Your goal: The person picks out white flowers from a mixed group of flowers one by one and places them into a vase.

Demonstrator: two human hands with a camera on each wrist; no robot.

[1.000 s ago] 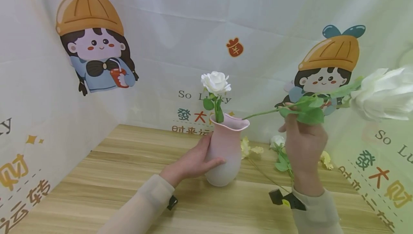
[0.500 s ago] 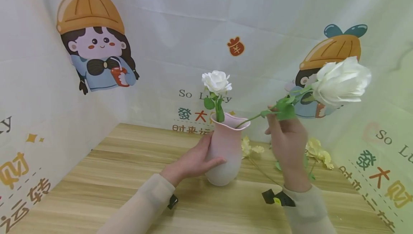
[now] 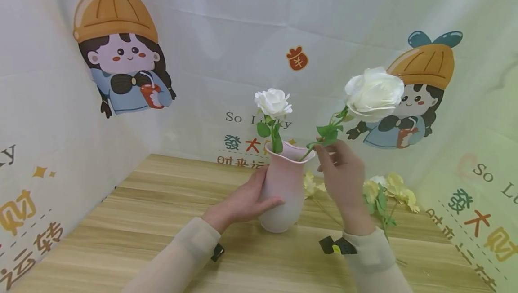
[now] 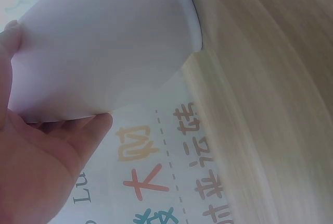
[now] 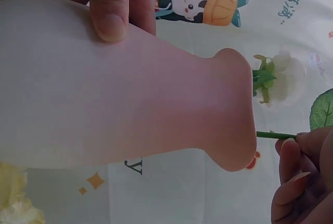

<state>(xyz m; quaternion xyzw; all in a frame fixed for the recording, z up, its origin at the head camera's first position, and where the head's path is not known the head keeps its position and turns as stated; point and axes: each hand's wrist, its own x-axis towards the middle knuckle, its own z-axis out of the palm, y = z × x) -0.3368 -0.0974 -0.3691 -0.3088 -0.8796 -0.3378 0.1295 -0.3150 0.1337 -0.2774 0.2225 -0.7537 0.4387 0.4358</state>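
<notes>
A pink-to-white vase (image 3: pixel 283 185) with a wavy rim stands upright on the wooden table. My left hand (image 3: pixel 247 198) grips its left side, thumb across the front; in the left wrist view the fingers lie along the vase wall (image 4: pixel 104 41). One white rose (image 3: pixel 274 103) stands in the vase, leaning on the left of the rim. With thumb and fingertips, my right hand (image 3: pixel 344 171) pinches the stem of a larger white rose (image 3: pixel 374 95), just outside the rim. The right wrist view shows its green stem (image 5: pixel 276 135) entering the mouth; the lower stem is hidden inside.
Yellow flowers (image 3: pixel 398 189) and a white bloom lie on the table (image 3: pixel 121 234) to the right, partly behind my right arm. Another yellow flower (image 3: pixel 309 184) lies just right of the vase. A printed cloth backdrop (image 3: pixel 210 59) encloses the back and sides.
My right hand has moved left and slightly down, bringing the large rose closer to the vase and more upright, with its stem deeper inside. The left hand keeps its grip on the vase.
</notes>
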